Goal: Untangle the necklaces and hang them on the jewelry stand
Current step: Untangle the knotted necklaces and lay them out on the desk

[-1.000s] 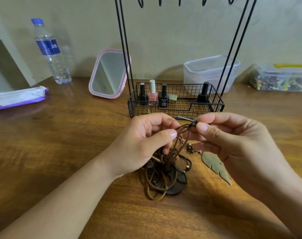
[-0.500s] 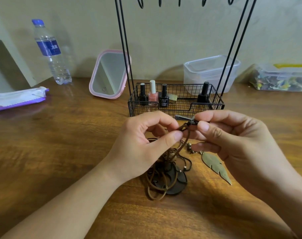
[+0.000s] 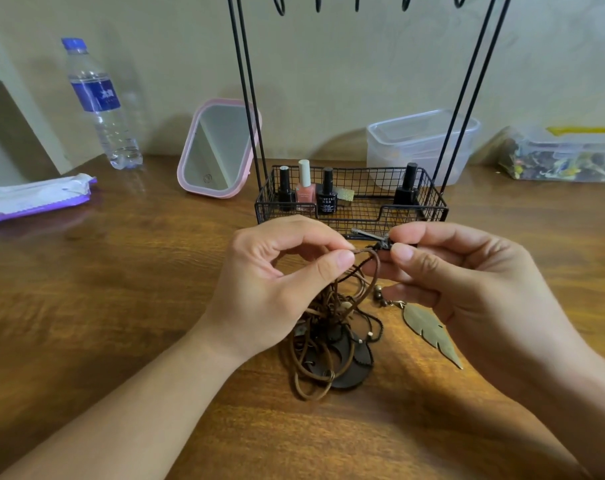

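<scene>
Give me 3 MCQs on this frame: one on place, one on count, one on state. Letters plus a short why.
1. Where is the water bottle?
A. far left, by the wall
B. inside the wire basket
C. lying on the tangle

2. How many nail polish bottles stand in the wire basket?
A. two
B. four
C. six

3. What state are the necklaces in?
A. all hung on the stand's hooks
B. a tangled heap, cords pinched by both hands
C. packed in the clear container

Answers:
1. A: it stands upright at the table's back left.
2. B: three black-capped bottles and one pink bottle with a white cap show.
3. B: the left hand and right hand pinch cords above the heap; the hooks seen at the top edge are bare.
</scene>
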A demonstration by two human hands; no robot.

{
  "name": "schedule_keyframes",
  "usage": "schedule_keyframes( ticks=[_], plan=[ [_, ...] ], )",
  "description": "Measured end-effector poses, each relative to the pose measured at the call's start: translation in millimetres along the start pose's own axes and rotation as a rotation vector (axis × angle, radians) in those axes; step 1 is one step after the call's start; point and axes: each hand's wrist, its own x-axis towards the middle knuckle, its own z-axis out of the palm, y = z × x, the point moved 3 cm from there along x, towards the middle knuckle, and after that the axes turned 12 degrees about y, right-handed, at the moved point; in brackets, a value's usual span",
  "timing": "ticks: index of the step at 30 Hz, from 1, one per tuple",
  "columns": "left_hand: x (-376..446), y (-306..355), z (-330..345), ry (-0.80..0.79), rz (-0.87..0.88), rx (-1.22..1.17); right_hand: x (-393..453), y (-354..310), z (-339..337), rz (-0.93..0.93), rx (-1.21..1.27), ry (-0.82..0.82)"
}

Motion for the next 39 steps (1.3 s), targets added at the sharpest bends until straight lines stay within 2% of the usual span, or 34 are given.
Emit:
schedule_keyframes(
  ticks=[12, 19, 25, 31, 36, 39],
  plan=[
    [-3.2, 5.0, 0.6, 0.076, 0.181, 0.083, -1.4, -0.4, 1.6, 0.061, 0.061, -0.001],
    [-2.0, 9.1, -1.6, 0.146, 0.343, 0.25, -2.0, 1.8, 1.1, 0.115, 0.109, -0.037],
    [-4.1, 11.7, -0.5, 0.158, 0.427, 0.294, -3.4, 1.9, 1.4, 0.116, 0.136, -0.032],
    [-5.7, 10.9, 1.5, 0.16, 0.351, 0.251, -5.2, 1.4, 1.8, 0.107, 0.158, -0.02],
    [-6.2, 0.7, 1.8, 0.058, 0.065, 0.062, -4.5, -1.5, 0.1, -0.009, -0.004, -0.027],
    [-7.3, -1.8, 2.3, 0.03, -0.019, -0.019, -5.7, -2.7, 1.1, -0.074, -0.102, -0.054]
  ],
)
